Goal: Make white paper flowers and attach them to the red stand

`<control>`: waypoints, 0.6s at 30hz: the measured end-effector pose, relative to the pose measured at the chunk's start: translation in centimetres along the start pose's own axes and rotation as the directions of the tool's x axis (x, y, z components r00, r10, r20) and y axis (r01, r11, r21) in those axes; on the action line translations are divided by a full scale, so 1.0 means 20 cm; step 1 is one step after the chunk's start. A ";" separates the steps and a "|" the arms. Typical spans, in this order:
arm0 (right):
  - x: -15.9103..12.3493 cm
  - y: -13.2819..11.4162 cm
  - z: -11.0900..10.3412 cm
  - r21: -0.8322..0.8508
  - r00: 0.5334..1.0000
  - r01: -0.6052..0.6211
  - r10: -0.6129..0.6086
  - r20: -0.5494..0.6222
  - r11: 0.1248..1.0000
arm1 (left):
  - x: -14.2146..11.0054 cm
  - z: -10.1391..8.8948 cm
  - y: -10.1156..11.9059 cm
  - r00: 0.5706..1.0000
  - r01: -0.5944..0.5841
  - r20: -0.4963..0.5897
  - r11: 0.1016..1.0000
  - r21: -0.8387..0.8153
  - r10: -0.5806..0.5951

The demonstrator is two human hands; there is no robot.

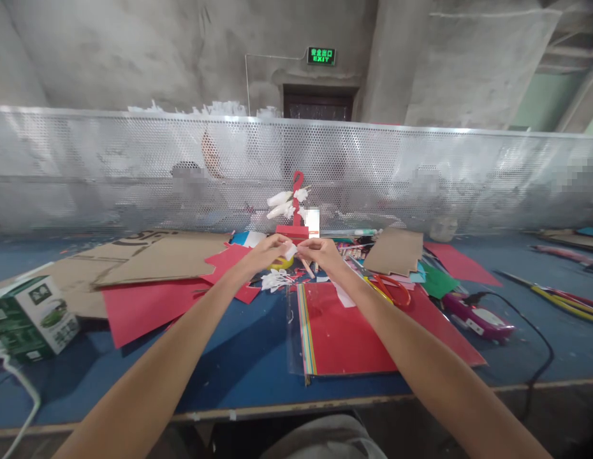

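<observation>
My left hand and my right hand meet above the blue table, fingers pinched together on a small white paper piece. A thin wooden stick slants down below the right hand. Under the hands lie white paper cut-outs. Just behind the hands stands a red paper tree on a red base, with white paper shapes stuck on it.
A pack of coloured paper with a red top sheet lies in front, red sheets and cardboard to the left, a green box at far left. Orange scissors, a purple glue gun with black cable, and a perforated metal screen behind.
</observation>
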State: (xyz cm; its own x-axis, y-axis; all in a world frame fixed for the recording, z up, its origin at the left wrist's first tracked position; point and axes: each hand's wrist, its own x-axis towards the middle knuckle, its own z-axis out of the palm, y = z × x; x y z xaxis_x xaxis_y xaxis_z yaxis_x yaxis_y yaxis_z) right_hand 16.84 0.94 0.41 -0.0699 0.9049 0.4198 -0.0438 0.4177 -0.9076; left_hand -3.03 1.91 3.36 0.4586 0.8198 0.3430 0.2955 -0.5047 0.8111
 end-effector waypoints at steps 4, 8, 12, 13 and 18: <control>0.00 0.00 -0.03 -0.017 0.998 -0.058 0.057 -0.019 0.998 | -0.03 -0.08 -0.03 0.999 0.012 0.031 0.856 0.517 -0.033; 0.00 0.00 -0.03 -0.071 0.997 -0.061 0.064 0.036 0.996 | -0.06 -0.10 -0.05 0.953 -0.046 0.235 0.672 0.739 -0.193; -0.01 0.00 -0.02 -0.112 0.998 -0.026 0.032 0.056 0.993 | -0.08 -0.05 -0.04 0.925 -0.033 0.241 0.571 0.820 -0.294; -0.01 0.01 -0.02 -0.111 0.998 -0.025 0.031 0.055 0.994 | -0.08 -0.03 -0.03 0.921 -0.032 0.239 0.551 0.834 -0.309; -0.02 0.00 -0.02 -0.113 0.997 -0.016 0.025 0.073 0.993 | -0.08 -0.02 -0.04 0.922 -0.058 0.261 0.564 0.824 -0.287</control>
State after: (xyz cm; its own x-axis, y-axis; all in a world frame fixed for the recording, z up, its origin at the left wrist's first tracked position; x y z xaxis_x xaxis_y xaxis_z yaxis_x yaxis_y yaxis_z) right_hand 17.18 0.62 0.33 -0.1432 0.9066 0.3969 0.0705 0.4094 -0.9096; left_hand -4.27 0.99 2.36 0.5568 0.8297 -0.0406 0.8305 -0.5550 0.0477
